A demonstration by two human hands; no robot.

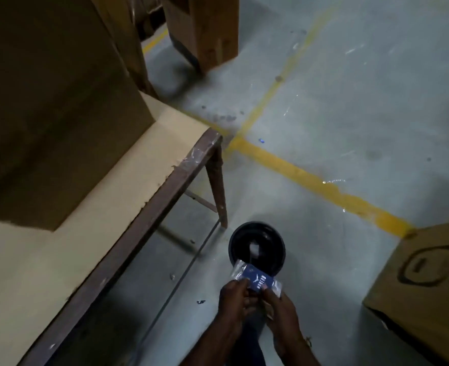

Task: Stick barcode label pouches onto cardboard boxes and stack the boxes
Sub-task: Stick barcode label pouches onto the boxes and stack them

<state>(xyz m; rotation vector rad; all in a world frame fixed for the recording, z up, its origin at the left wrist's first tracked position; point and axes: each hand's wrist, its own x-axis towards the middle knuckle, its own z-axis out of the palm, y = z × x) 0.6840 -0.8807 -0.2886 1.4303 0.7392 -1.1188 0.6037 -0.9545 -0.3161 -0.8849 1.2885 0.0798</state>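
Head view: grey concrete floor (350,107), yellow lines (321,184), wooden table (91,207).

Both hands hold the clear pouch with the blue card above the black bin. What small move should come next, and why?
Probably peel the backing and drop it in the round black bin: the left hand and right hand pinch the clear plastic pouch with the blue card directly above it, not yet near the large brown cardboard box on the table.

At four o'clock the printed cardboard box (426,291) is running off the edge; fingers (240,285) are covering the label pouch's (257,278) lower part.
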